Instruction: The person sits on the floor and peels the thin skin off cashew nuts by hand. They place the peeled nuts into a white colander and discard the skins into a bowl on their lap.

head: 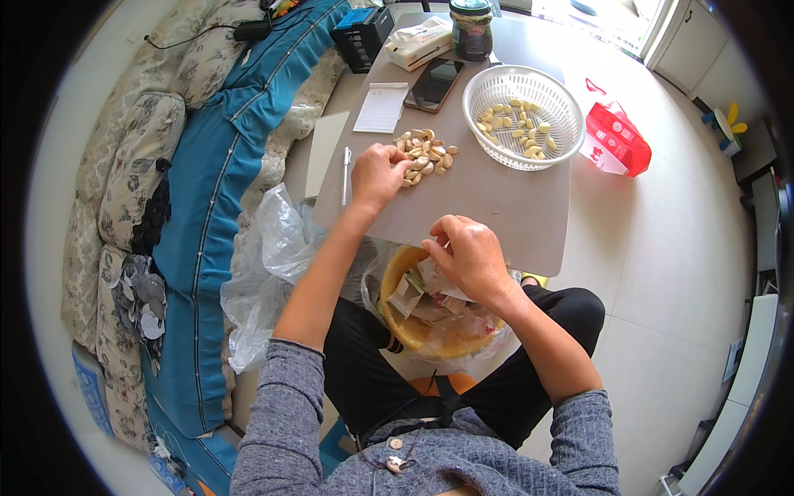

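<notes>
My left hand point(379, 175) reaches into the near left side of a pile of unpeeled garlic cloves point(427, 152) on the table. Its thumb and forefinger touch the pile; whether a clove is pinched between them cannot be made out. Over the table's near edge, my right hand point(474, 255) hangs above a yellow waste bin point(397, 328) lined with a clear bag and holding paper and wrappers. The fingers there are half curled, and their tips are partly hidden. Peeled garlic cloves point(531, 150) lie in a white plastic colander point(572, 146) at the table's right.
A white pen point(346, 180), a notepad point(381, 108), a smartphone point(435, 85), a tissue pack point(420, 43) and a dark-filled glass jar point(471, 34) lie around the grey table point(521, 211). A red bag point(620, 139) sits on the floor at right; clear plastic sheeting point(273, 248) is at left.
</notes>
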Demonstrator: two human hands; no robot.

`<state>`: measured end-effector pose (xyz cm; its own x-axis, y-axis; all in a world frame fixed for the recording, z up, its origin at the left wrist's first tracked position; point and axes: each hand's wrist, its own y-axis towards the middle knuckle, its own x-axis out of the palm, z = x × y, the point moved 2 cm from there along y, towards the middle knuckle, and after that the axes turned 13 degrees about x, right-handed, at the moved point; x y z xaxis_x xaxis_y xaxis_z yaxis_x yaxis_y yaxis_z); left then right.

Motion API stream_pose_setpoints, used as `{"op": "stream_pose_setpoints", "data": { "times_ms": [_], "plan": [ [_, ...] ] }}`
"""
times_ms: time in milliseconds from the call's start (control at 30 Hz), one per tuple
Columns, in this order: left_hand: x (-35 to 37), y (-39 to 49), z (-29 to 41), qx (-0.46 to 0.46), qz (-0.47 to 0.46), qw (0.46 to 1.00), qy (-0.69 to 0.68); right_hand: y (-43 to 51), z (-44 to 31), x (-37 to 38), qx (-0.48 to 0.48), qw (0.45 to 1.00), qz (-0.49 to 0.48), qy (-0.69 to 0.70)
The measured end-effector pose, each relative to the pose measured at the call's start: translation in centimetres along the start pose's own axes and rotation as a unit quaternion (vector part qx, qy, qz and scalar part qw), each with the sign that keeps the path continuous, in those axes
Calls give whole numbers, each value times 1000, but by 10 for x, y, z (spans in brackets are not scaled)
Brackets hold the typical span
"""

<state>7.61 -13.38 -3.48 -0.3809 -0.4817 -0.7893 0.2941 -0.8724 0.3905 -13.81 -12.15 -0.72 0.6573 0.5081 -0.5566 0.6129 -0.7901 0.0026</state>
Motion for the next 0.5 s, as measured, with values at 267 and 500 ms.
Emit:
{"op": "stream_pose_setpoints", "data": {
  "times_ms": [267,500],
  "plan": [
    [2,-21,-15,136,-29,989,54,3,-1,3,-36,999,10,-5],
    [6,-19,-15,118,-35,992,15,4,0,3,-3,1000,6,11]
  ]
}}
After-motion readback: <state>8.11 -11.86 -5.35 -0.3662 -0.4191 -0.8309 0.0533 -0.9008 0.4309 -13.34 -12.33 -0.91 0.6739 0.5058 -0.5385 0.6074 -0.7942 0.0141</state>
